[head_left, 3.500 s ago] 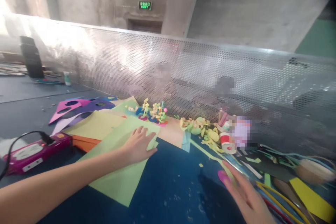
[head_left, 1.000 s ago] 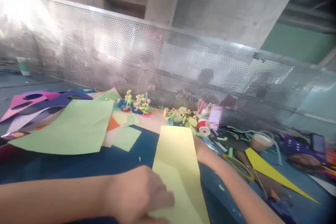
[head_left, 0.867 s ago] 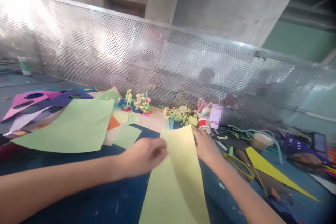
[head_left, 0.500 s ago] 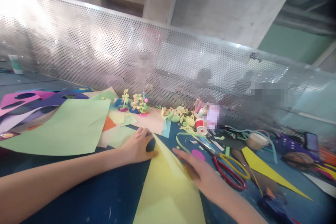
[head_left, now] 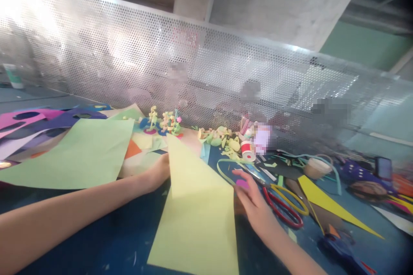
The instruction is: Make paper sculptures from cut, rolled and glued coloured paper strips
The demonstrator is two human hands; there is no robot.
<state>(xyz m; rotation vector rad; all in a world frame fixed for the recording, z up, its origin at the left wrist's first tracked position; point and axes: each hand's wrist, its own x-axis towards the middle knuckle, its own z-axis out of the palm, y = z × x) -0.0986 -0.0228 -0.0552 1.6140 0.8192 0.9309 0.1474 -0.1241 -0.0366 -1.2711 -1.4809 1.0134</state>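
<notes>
A pale yellow-green sheet of paper (head_left: 200,219) is in front of me, its upper part creased and standing up in a pointed flap. My left hand (head_left: 158,174) grips the sheet's upper left edge, its fingertips hidden behind the paper. At the right edge is my right hand (head_left: 254,206), with index finger and thumb apart and the thumb side close against the paper's corner. A magenta paper disc (head_left: 242,184) shows between those fingers. Just right of this hand lie scissors (head_left: 284,206) with one red and one yellow handle loop.
Left lies a large green sheet (head_left: 74,154) over coloured cut paper. Small paper figures (head_left: 167,122), paper scraps (head_left: 219,137) and a red-and-white roll (head_left: 248,150) stand along the perforated metal screen (head_left: 129,51). Right are a yellow paper wedge (head_left: 335,206) and a dark blue tool (head_left: 342,249).
The sheet has shifted left and its flap has risen and turned broadside to me. My left hand moved slightly left with it, while my right hand moved a little right.
</notes>
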